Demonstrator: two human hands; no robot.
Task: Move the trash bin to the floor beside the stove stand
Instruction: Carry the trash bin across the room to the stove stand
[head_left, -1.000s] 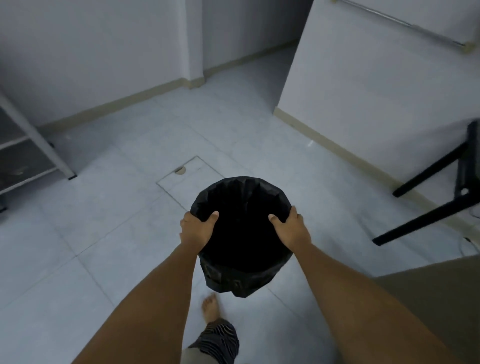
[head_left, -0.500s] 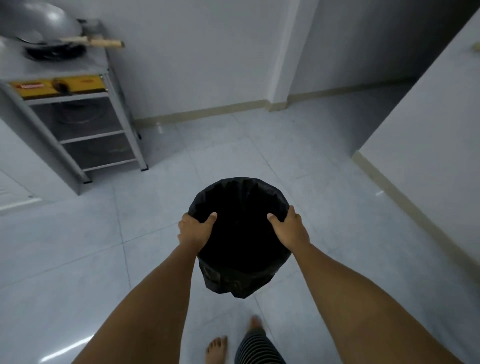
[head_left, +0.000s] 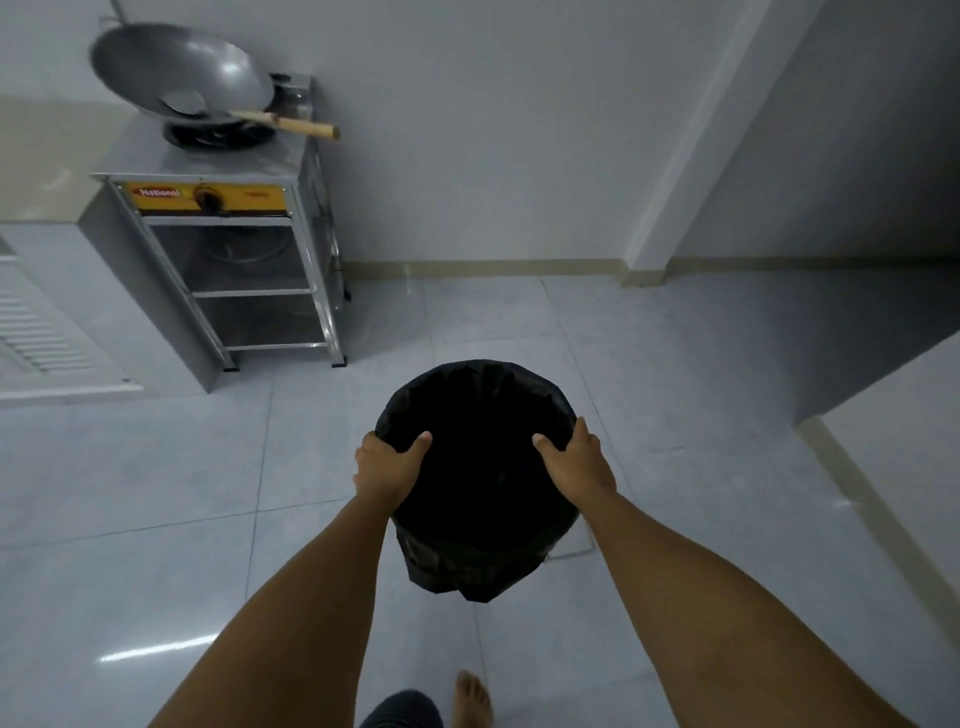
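- Floor (head_left: 156, 519): pale glossy tiles run from the stand out to the walls; a bare foot (head_left: 472, 699) stands on them, on the near side of the bin from the stand.
- Wall (head_left: 493, 130): plain white, directly behind the stand, with a beige skirting strip along its foot.
- Stand (head_left: 244, 270): a metal frame with open shelves, set against the wall; a yellow panel with a dark knob runs across its front, just under the top.
- Wok (head_left: 182, 73): sits tilted on the burner on top of the stand, its wooden handle jutting past the stand's right edge.
- Bin (head_left: 483, 499): lined with a black bag, held upright in the air above the floor, to the right of the stand and nearer the camera, well apart from it.
- Left hand (head_left: 387, 470): clamped on the bin's rim on the side nearer the stand, thumb inside, fingers curled over the outside.
- Right hand (head_left: 576, 467): clamped on the rim on the side away from the stand, thumb inside, fingers wrapped outside.
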